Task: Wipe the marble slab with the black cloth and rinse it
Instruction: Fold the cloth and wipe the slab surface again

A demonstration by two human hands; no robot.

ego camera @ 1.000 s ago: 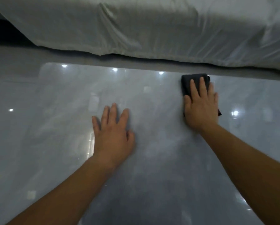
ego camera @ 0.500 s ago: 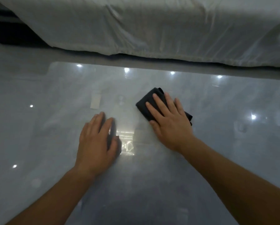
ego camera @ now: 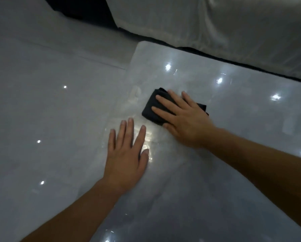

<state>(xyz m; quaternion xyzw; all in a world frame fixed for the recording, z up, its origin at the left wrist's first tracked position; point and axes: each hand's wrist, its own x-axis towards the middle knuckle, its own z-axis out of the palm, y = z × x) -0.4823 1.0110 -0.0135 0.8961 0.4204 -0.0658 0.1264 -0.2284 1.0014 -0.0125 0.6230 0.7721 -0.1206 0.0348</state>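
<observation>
- Four fingers (ego camera: 165,102) of the right hand (ego camera: 184,119) lie spread and flat on the black cloth (ego camera: 150,109), pressing it down rather than curled around it; the thumb rests at the near edge of the cloth.
- Left hand (ego camera: 127,154): fingers extended and slightly apart, palm down on the marble slab (ego camera: 233,180), holding nothing. It sits just beside the cloth, on the near-left side, apparently as a brace.
- Cloth position: on the slab, near its far-left corner, touching the surface across its full folded face.
- Recommended technique: keep the palm and all fingers loaded evenly so the whole pad stays in contact; run overlapping strokes out to the slab edge next to the cloth; refold to a clean face when one side loads up. Shift the bracing hand off any zone already wiped.
- Cloth: soft, matte, folded into a compact rectangular pad; it should conform readily under pressure.
- Slab: pale grey, faintly veined, highly polished, with a rounded corner. Point-light reflections and hazy smears show on it, so streaking is likely if pressure varies.
- Beyond the slab, away from the cloth: a white draped sheet (ego camera: 216,23), creased and slightly glossy.
</observation>
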